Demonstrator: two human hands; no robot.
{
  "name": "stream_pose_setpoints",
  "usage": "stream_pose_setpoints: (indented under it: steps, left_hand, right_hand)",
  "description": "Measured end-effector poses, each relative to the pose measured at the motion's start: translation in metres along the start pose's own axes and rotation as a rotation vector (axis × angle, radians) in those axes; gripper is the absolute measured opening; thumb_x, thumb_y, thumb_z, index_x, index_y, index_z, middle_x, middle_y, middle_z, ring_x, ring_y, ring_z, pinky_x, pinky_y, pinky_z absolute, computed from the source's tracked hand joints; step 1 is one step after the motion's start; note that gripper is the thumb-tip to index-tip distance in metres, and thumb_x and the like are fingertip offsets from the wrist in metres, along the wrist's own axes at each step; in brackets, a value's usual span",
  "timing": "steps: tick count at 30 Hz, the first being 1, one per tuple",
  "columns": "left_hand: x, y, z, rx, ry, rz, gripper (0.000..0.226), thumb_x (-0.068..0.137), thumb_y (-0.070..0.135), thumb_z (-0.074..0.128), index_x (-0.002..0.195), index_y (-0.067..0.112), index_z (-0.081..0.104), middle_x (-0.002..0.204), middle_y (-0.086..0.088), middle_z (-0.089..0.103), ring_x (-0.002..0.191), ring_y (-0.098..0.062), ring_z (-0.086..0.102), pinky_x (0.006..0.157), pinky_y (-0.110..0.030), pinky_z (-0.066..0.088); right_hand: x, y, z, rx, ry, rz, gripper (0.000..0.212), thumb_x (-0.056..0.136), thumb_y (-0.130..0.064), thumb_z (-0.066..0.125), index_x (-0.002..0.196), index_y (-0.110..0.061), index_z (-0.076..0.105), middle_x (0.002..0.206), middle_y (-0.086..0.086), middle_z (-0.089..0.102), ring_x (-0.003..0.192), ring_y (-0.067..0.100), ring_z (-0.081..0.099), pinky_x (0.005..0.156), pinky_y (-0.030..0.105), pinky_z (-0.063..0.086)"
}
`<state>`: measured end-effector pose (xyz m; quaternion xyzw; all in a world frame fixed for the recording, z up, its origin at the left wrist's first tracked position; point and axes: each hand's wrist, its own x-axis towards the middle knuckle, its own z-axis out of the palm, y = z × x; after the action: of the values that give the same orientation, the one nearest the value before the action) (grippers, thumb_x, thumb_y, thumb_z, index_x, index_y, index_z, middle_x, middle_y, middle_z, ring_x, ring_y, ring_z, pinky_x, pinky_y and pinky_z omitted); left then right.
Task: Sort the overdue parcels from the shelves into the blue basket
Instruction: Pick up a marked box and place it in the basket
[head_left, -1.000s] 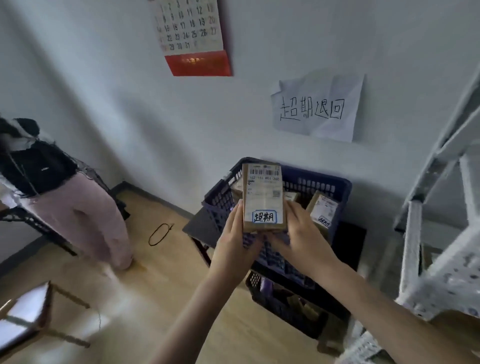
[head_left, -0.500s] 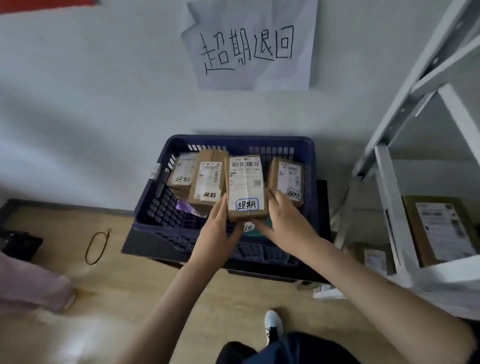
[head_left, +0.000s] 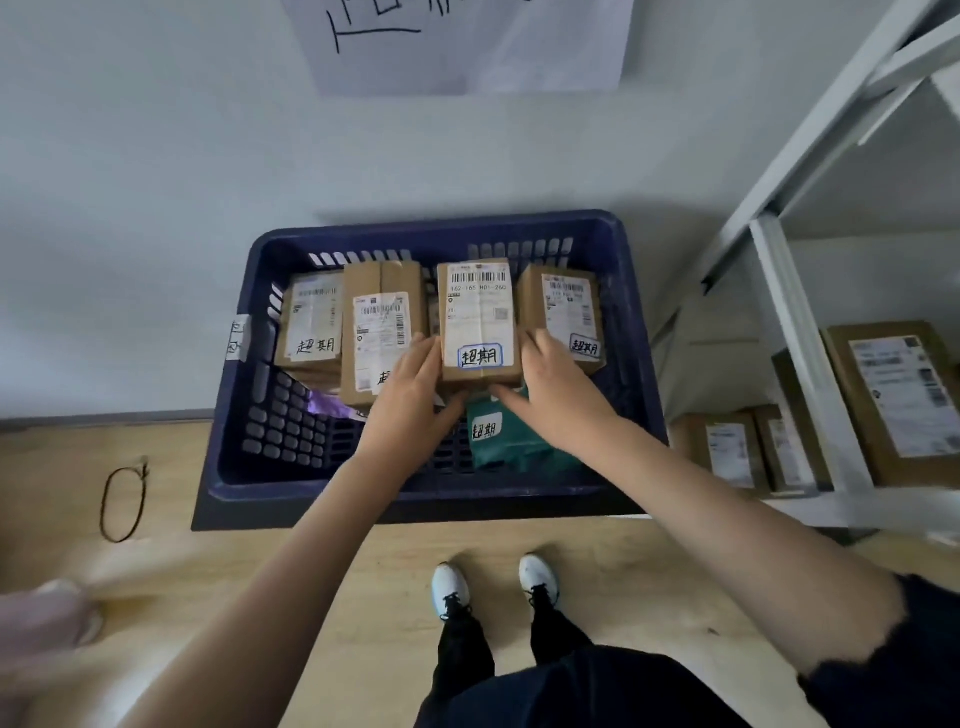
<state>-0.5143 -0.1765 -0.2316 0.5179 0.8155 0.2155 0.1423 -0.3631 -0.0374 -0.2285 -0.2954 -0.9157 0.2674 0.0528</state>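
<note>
- The left hand (head_left: 413, 387) and right hand (head_left: 558, 387) clasp the parcel (head_left: 479, 322) between them, one on each long side, thumbs curled under its near end.
- The parcel's long axis runs away from the person; it sits over the blue basket (head_left: 244, 467), in the gap between two cardboard parcels.
- Whether it already rests on something below is unclear; the green bag (head_left: 498, 441) lies just nearer.

A brown cardboard parcel (head_left: 479, 322) with a white barcode label and a blue-outlined handwritten tag sits label-up inside the dark blue basket (head_left: 421, 496), between other brown parcels left (head_left: 382, 332) and right (head_left: 563, 317), far of a green parcel (head_left: 498, 434).
</note>
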Motion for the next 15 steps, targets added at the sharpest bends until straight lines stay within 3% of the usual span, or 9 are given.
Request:
stream_pose_setpoints:
  steps: [3, 5, 7, 11, 15]
  left_hand:
    - [0.014, -0.016, 0.002, 0.058, 0.021, 0.023, 0.068, 0.091, 0.031, 0.069, 0.149, 0.01, 0.041, 0.146, -0.007, 0.049, 0.141, -0.028, 0.041, 0.123, -0.045, 0.025]
    - [0.021, -0.024, 0.003, 0.078, 0.025, 0.035, 0.067, 0.091, 0.028, 0.069, 0.148, 0.008, 0.042, 0.145, -0.009, 0.05, 0.141, -0.029, 0.039, 0.124, -0.037, 0.011]
    - [0.029, -0.032, 0.003, 0.126, 0.009, 0.053, 0.068, 0.091, 0.03, 0.068, 0.149, 0.006, 0.042, 0.147, -0.012, 0.05, 0.145, -0.031, 0.035, 0.124, -0.037, 0.005]
    - [0.041, -0.046, 0.007, 0.24, -0.053, 0.087, 0.072, 0.092, 0.034, 0.065, 0.151, 0.005, 0.037, 0.152, -0.013, 0.046, 0.151, -0.032, 0.025, 0.126, -0.043, 0.001]
    - [0.049, -0.05, 0.01, 0.353, -0.069, 0.133, 0.077, 0.093, 0.035, 0.066, 0.151, -0.003, 0.033, 0.154, -0.019, 0.041, 0.151, -0.036, 0.023, 0.127, -0.05, 0.009]
  right_hand:
    - [0.016, -0.003, 0.005, 0.002, -0.019, 0.031, 0.072, 0.096, -0.037, 0.066, 0.153, -0.008, 0.033, 0.142, 0.009, 0.044, 0.131, 0.022, 0.043, 0.112, 0.036, 0.041]
    - [0.025, -0.005, 0.01, 0.011, -0.022, 0.045, 0.072, 0.097, -0.035, 0.065, 0.154, -0.007, 0.032, 0.144, 0.01, 0.042, 0.133, 0.023, 0.042, 0.113, 0.037, 0.041]
    - [0.031, -0.004, 0.015, 0.018, -0.026, 0.061, 0.071, 0.097, -0.033, 0.065, 0.154, -0.006, 0.032, 0.145, 0.011, 0.041, 0.134, 0.024, 0.042, 0.114, 0.038, 0.04]
    - [0.041, 0.0, 0.024, 0.001, -0.069, 0.083, 0.071, 0.097, -0.032, 0.065, 0.155, -0.008, 0.032, 0.146, 0.011, 0.041, 0.133, 0.024, 0.044, 0.113, 0.035, 0.038]
    - [0.054, 0.004, 0.027, 0.021, -0.081, 0.096, 0.065, 0.097, -0.03, 0.065, 0.152, -0.01, 0.036, 0.142, 0.009, 0.043, 0.115, 0.021, 0.056, 0.102, 0.032, 0.043]
